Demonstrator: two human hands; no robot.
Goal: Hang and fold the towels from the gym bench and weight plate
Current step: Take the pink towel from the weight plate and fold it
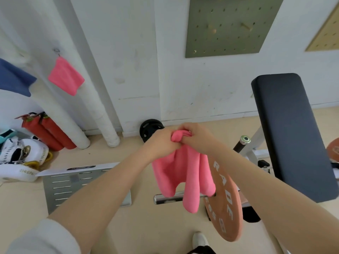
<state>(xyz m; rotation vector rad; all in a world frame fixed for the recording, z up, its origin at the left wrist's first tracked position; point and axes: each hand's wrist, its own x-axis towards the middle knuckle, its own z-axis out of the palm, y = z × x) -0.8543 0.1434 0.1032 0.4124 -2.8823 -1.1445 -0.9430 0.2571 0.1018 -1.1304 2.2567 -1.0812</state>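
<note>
Pink towel (183, 173): soft matt cloth, fine fleecy nap, hanging in loose folds. Second pink towel (65, 76) on wall hook: same matt cloth. Bench pad (288, 129): dark smooth vinyl-like cover, faint sheen. Weight plate (224, 204): salmon rubbery matt face, raised white letters. Bar (168, 198) through plate: polished shiny metal. Pegboard (227, 24): olive matt panel, drilled holes, wooden pegs. Floor (146, 226): smooth beige, low gloss.

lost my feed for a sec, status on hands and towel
Both hands, left hand and right hand, grip the pink towel at its top, bunched. Towel hangs free above the weight plate. Second pink towel on wall hook. Nothing in the way.
</note>
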